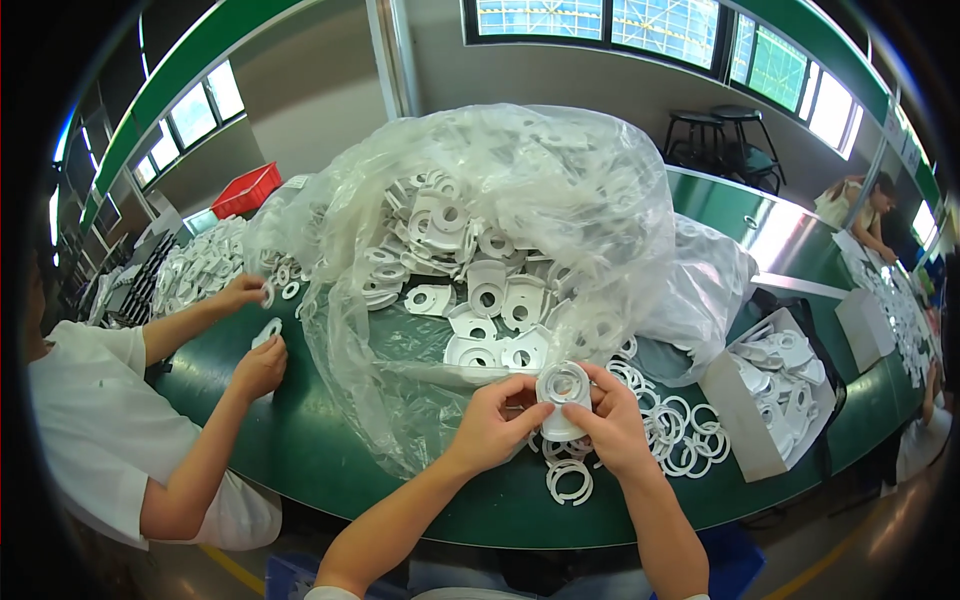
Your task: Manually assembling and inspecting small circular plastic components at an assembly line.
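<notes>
Both hands are meeting just below the centre of the frame: the left hand (492,425) and the right hand (612,425) are each closing a fingertip grip on the same white plastic part (562,398), the left pinching its left edge, the right wrapping its right edge with the thumb on top. The part is being held just above the green table (300,450), with its round collar and centre hole facing up. It appears to be a thin moulded piece, light and fairly stiff, with a smooth surface that could slip, so the flat outer rim looks like the safest place to hold it; the narrow tab would probably flex.

Right beneath and to the right of the hands, loose white split rings (672,425) are lying scattered on the table. Above the hands, a large clear plastic bag (520,250) is sagging open, full of identical white parts. At the right, an open cardboard box (770,400) is holding more of them. At the left of the frame, another person's hands (258,335) are working on similar pieces beside a further heap (200,265).
</notes>
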`<action>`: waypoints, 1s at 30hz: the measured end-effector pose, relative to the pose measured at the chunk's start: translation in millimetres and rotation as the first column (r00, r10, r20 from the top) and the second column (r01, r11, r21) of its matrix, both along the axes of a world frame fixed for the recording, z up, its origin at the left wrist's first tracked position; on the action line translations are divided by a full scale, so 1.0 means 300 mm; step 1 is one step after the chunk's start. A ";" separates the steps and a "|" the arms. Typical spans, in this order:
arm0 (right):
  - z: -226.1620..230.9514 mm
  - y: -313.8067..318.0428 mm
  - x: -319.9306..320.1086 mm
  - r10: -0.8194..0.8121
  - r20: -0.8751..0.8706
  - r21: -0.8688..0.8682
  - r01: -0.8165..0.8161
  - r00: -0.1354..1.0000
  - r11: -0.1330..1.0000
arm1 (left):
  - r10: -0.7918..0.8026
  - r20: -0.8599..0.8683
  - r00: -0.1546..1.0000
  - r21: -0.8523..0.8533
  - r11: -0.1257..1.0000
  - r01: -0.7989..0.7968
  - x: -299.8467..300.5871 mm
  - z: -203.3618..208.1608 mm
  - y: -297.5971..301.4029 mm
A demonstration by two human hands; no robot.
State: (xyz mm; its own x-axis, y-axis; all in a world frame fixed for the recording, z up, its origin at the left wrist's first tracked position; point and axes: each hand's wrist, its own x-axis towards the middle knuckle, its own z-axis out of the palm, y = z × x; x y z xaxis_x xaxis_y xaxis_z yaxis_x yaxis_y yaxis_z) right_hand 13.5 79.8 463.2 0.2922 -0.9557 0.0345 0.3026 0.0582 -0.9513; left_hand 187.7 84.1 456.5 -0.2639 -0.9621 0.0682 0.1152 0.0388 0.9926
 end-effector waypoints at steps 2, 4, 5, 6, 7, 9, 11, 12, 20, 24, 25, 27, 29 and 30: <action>-0.001 0.000 -0.001 -0.006 -0.011 0.014 0.006 1.000 1.000 | 0.023 -0.028 0.999 0.004 1.000 -0.023 0.010 0.004 -0.004; -0.013 0.002 -0.005 0.085 -0.070 0.013 -0.084 0.994 0.996 | 0.044 -0.057 0.997 0.009 0.999 -0.043 0.019 0.011 -0.006; -0.017 0.003 -0.002 0.084 -0.071 0.014 -0.084 0.994 0.996 | 0.094 -0.003 0.996 -0.025 0.995 -0.094 0.021 0.020 -0.002; -0.021 0.003 0.003 0.077 -0.081 -0.012 -0.078 0.994 0.997 | 0.146 0.048 0.988 -0.062 0.988 -0.143 0.022 0.026 0.000; -0.023 0.004 0.007 0.071 -0.090 -0.040 -0.075 0.993 0.996 | 0.147 0.048 0.988 -0.062 0.988 -0.144 0.021 0.029 0.001; -0.026 0.008 0.006 0.055 -0.132 -0.066 -0.064 0.990 0.996 | 0.175 0.091 0.980 -0.104 0.981 -0.165 0.018 0.031 0.000; -0.022 0.009 0.010 0.043 -0.170 -0.094 -0.059 0.985 0.994 | 0.172 0.100 0.980 -0.125 0.979 -0.159 0.020 0.033 0.000; -0.018 0.008 0.011 0.036 -0.190 -0.092 -0.054 0.981 0.994 | 0.166 0.108 0.980 -0.145 0.978 -0.149 0.022 0.033 0.000; 0.009 0.023 0.022 0.067 -0.143 0.024 -0.064 0.988 0.998 | 0.170 0.096 0.981 -0.132 0.979 -0.157 0.014 0.020 0.004; -0.012 0.019 0.028 -0.046 -0.089 -0.067 0.040 0.995 0.997 | 0.211 0.014 0.977 -0.147 0.967 -0.207 -0.016 -0.011 0.015; -0.022 0.013 0.026 -0.114 -0.119 -0.107 0.101 0.986 0.989 | 0.174 -0.039 0.984 -0.111 0.978 -0.177 -0.021 -0.018 0.016; -0.026 0.006 0.028 -0.157 -0.153 -0.168 0.130 0.976 0.977 | 0.093 -0.125 0.988 -0.017 0.995 -0.096 -0.012 -0.037 0.004; -0.030 0.005 0.028 -0.205 -0.189 -0.227 0.161 0.960 0.961 | 0.145 -0.039 0.989 -0.103 0.983 -0.149 -0.012 -0.006 0.004; -0.032 0.006 0.030 -0.197 -0.192 -0.261 0.143 0.962 0.955 | 0.208 0.043 0.977 -0.195 0.961 -0.196 -0.012 0.014 0.006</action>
